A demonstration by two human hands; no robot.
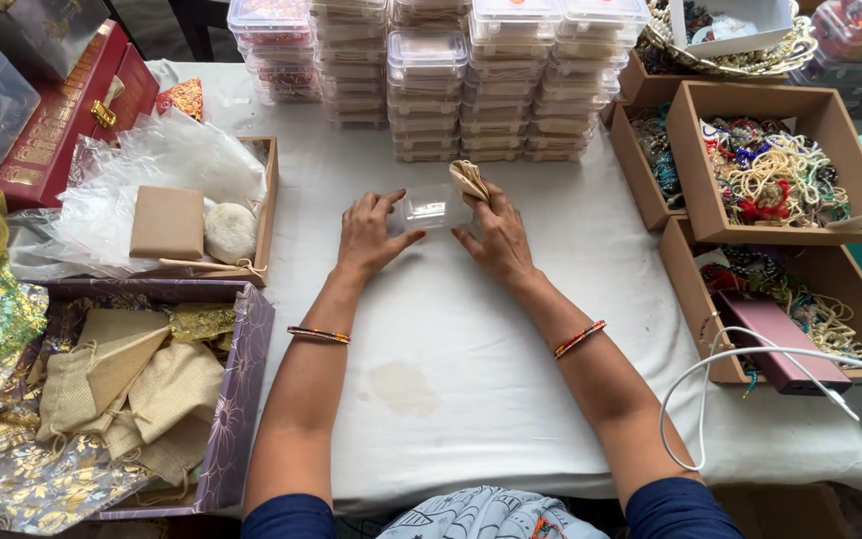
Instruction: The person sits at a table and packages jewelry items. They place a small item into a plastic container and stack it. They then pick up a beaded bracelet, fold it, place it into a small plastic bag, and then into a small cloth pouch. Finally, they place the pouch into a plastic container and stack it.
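Observation:
A small clear plastic box [429,208] lies on the white tablecloth [451,339] between my hands. My left hand [369,235] rests against its left side with thumb and fingers touching it. My right hand [496,235] is at its right side and pinches a small folded beige cloth pouch [469,180] between its fingers, just above the box's right corner. Both wrists wear thin striped bangles.
Stacks of clear lidded boxes [431,75] stand behind. Cardboard trays of bead necklaces [775,170] sit to the right, with a maroon flat case [780,339] and a white cable [750,359]. At left, a purple box of beige pouches [142,389] and a wooden tray with plastic wrap [182,200].

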